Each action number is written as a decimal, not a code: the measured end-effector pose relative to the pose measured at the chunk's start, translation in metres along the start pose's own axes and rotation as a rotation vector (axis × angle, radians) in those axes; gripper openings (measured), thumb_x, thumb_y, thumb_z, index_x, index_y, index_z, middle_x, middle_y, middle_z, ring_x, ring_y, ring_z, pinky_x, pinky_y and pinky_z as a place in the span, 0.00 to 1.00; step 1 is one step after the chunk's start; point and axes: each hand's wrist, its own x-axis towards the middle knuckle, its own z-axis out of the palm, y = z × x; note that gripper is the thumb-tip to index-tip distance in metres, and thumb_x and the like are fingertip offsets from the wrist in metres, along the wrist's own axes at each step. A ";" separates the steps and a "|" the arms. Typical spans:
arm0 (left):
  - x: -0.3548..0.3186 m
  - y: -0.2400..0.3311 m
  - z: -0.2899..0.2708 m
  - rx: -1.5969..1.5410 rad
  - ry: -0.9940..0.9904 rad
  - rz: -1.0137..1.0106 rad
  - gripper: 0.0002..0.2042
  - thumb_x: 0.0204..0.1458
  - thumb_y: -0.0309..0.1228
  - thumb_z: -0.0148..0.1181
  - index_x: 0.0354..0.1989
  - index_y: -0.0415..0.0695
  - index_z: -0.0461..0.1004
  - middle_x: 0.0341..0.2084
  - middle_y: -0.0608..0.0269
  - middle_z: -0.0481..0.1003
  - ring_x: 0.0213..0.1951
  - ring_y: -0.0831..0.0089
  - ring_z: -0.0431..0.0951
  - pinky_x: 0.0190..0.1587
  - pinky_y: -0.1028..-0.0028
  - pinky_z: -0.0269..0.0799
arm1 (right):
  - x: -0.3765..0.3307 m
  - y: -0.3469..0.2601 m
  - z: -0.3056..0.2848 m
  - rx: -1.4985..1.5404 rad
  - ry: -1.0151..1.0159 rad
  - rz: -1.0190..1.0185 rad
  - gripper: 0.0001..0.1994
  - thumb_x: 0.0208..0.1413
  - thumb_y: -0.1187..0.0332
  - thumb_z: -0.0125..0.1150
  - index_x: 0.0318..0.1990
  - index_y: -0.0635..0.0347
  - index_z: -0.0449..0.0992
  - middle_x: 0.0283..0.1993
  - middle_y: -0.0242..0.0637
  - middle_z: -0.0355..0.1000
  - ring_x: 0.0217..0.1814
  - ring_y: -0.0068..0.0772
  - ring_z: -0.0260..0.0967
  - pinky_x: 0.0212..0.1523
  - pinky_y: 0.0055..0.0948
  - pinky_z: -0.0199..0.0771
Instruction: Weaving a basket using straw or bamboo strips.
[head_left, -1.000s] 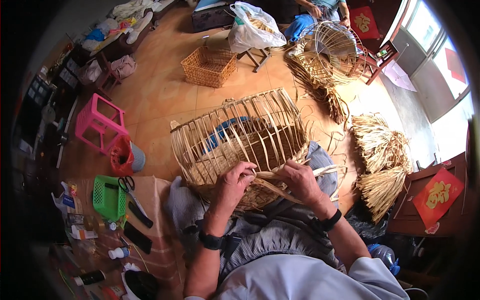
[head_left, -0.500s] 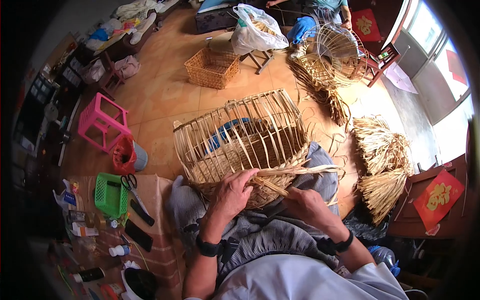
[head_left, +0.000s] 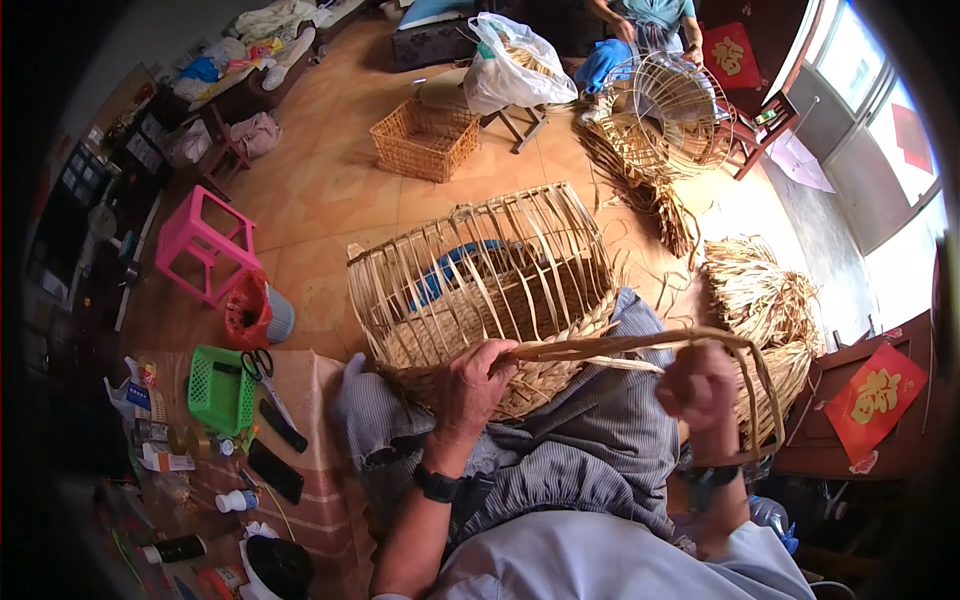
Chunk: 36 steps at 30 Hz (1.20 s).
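Bamboo basket frame (head_left: pixel 480 290) at frame centre rests on the person's lap, looks light and springy, best held at its woven rim, where left hand (head_left: pixel 470 385) grips, while right hand (head_left: pixel 705 385) clenches a flexible strip (head_left: pixel 620 347).

Bare forearms here, no sleeves reaching the wrists. A black watch (head_left: pixel 437 485) bands the left wrist, and a dark strap (head_left: pixel 708 476) circles the right wrist. Grey-blue striped trousers (head_left: pixel 590 450) cover the lap, with a pale light-blue shirt (head_left: pixel 600 560) below.
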 end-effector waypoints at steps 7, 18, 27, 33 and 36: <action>-0.001 -0.010 0.004 -0.026 0.020 -0.076 0.12 0.51 0.23 0.70 0.44 0.43 0.80 0.36 0.55 0.83 0.39 0.57 0.85 0.41 0.66 0.78 | 0.075 0.094 0.050 -0.757 0.094 0.223 0.14 0.65 0.69 0.65 0.53 0.64 0.71 0.36 0.30 0.75 0.34 0.19 0.75 0.34 0.20 0.77; -0.018 0.026 0.032 0.649 -0.040 0.027 0.45 0.50 0.43 0.72 0.70 0.28 0.55 0.40 0.47 0.77 0.46 0.52 0.78 0.64 0.53 0.63 | 0.162 0.111 0.012 -0.454 -0.034 0.294 0.08 0.68 0.65 0.61 0.44 0.60 0.76 0.33 0.25 0.74 0.38 0.17 0.72 0.39 0.24 0.73; -0.012 0.037 0.042 1.410 -0.219 0.010 0.30 0.61 0.34 0.51 0.71 0.29 0.60 0.34 0.61 0.76 0.41 0.67 0.78 0.63 0.53 0.63 | 0.178 0.086 0.042 -0.802 -0.214 0.229 0.08 0.66 0.70 0.63 0.47 0.64 0.77 0.39 0.26 0.76 0.40 0.20 0.73 0.43 0.26 0.75; -0.002 0.025 0.042 1.159 -0.290 0.030 0.44 0.45 0.60 0.68 0.57 0.29 0.68 0.32 0.58 0.75 0.37 0.63 0.79 0.60 0.51 0.65 | 0.173 0.080 0.027 -1.063 -0.390 -0.151 0.09 0.59 0.74 0.65 0.46 0.63 0.77 0.39 0.32 0.75 0.41 0.29 0.75 0.44 0.30 0.77; -0.005 0.001 0.037 0.941 -0.140 0.058 0.34 0.51 0.55 0.68 0.51 0.35 0.70 0.33 0.53 0.76 0.35 0.57 0.79 0.56 0.51 0.69 | 0.174 0.083 0.038 -1.336 -0.465 -0.349 0.11 0.50 0.72 0.67 0.42 0.61 0.77 0.38 0.37 0.74 0.41 0.37 0.76 0.41 0.33 0.79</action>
